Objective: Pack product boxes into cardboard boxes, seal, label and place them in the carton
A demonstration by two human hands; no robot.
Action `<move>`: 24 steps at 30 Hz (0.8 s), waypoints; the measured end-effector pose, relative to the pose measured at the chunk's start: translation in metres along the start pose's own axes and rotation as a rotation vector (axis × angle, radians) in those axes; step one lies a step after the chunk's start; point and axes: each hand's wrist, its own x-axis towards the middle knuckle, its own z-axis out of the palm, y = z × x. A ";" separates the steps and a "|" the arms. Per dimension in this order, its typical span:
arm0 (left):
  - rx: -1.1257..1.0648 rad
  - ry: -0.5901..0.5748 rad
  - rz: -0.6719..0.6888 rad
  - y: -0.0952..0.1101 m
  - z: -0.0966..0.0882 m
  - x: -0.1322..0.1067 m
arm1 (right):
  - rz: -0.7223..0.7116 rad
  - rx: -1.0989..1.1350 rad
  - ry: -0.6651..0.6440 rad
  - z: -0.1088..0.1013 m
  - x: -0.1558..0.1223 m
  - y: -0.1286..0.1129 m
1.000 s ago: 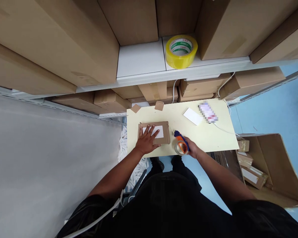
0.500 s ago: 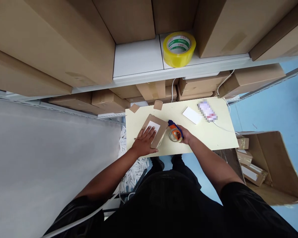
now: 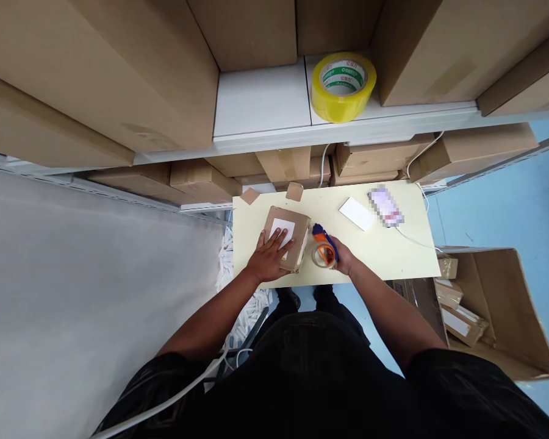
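A small cardboard box (image 3: 297,221) with a white label (image 3: 281,228) lies on the pale yellow table (image 3: 384,262). My left hand (image 3: 268,256) rests on top of it, fingers spread over the label. To the right of the box, my right hand (image 3: 341,255) is wrapped round a blue and orange tape dispenser (image 3: 326,244) carrying a roll of tape. The dispenser's blue tip points away from me and is a short way from the box's right side. My right fingers are partly hidden behind the dispenser.
Right of the dispenser lie a white card (image 3: 357,213) and a blurred phone (image 3: 386,206) on a cable. Cardboard scraps (image 3: 294,191) sit at the far edge. A yellow tape roll (image 3: 343,86) stands on the shelf overhead. An open carton (image 3: 515,305) with several small boxes is at right.
The box has turned under my left hand, so its right side now shows more. The dispenser stays beside it in my right hand, and the whole view has shifted slightly.
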 end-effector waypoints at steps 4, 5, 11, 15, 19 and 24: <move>-0.004 0.008 -0.083 0.014 -0.002 0.008 | 0.091 0.095 0.132 -0.013 -0.029 0.064; -0.007 0.013 -0.103 0.020 -0.001 0.011 | 0.099 0.132 0.141 -0.009 -0.033 0.080; -0.043 0.031 -0.358 0.065 0.006 0.032 | 0.071 0.332 0.013 0.032 -0.029 0.095; -0.057 -0.074 -0.230 0.048 -0.007 0.019 | 0.048 0.179 -0.064 0.016 -0.019 0.038; 0.014 -0.229 0.149 -0.013 -0.031 0.005 | 0.122 -0.001 -0.125 0.001 -0.008 -0.010; 0.076 -0.179 0.288 -0.050 -0.030 0.013 | 0.088 -0.097 0.014 0.000 -0.003 -0.014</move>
